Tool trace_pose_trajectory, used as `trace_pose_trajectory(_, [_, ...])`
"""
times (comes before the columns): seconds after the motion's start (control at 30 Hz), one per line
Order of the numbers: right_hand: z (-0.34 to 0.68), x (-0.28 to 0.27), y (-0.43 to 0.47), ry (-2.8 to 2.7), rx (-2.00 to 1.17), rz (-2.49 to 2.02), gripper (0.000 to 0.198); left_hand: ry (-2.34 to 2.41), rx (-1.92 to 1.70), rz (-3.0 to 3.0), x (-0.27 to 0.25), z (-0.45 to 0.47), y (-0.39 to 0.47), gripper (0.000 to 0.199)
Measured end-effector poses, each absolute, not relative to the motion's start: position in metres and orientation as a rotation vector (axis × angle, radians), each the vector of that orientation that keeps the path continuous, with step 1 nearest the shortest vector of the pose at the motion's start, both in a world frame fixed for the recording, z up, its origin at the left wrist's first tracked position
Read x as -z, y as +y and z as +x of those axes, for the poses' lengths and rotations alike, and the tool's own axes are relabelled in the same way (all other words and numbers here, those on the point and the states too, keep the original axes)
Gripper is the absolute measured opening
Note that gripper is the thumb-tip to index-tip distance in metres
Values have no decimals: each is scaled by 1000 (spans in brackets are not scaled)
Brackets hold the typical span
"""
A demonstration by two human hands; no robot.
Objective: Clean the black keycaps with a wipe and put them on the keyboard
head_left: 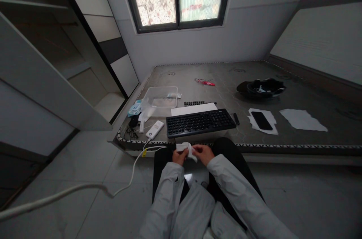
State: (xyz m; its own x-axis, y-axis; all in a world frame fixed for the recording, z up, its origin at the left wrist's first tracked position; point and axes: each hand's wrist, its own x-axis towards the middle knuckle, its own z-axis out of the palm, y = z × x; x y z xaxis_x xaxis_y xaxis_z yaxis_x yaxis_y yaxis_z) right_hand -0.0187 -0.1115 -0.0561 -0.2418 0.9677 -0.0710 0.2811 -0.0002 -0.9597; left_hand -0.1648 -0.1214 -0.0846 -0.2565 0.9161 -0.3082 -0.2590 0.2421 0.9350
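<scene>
Between my two hands, just above my lap, is a crumpled white tissue (186,147). My left hand (180,157) is closed on its left part, thumb on top. The fingers of my right hand (204,153) pinch its right side. Just beyond them, a black keyboard (200,122) lies near the bed's front edge. A white sheet of paper (194,109) shows behind the keyboard, and a second, mostly covered dark keyed strip (195,103) lies farther back. A small black stick-like item (236,119) rests to the keyboard's right.
On the mattress (220,73) stand a clear plastic box (160,109), a white power bank (155,129) with a cable (132,173), blue masks (134,108) and a red packet (206,82). Rightward lie a phone (261,120) on paper, another paper (304,120) and a black cap-like item (261,89).
</scene>
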Motion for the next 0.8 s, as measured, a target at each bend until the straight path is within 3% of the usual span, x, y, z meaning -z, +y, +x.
trace_pose_trajectory(0.27, [-17, 55, -110, -1660, -1167, -1321, 36, 1328, -1303, 675, 83, -164, -122, 47])
trace_pose_trajectory(0.53, [-19, 62, -111, -1603, -1113, -1441, 33, 1311, -1278, 693, 79, -162, -123, 39])
trace_pose_trajectory(0.8, [-16, 56, -112, -1710, -1048, -1304, 28, 1279, -1250, 729, 83, -163, -121, 46])
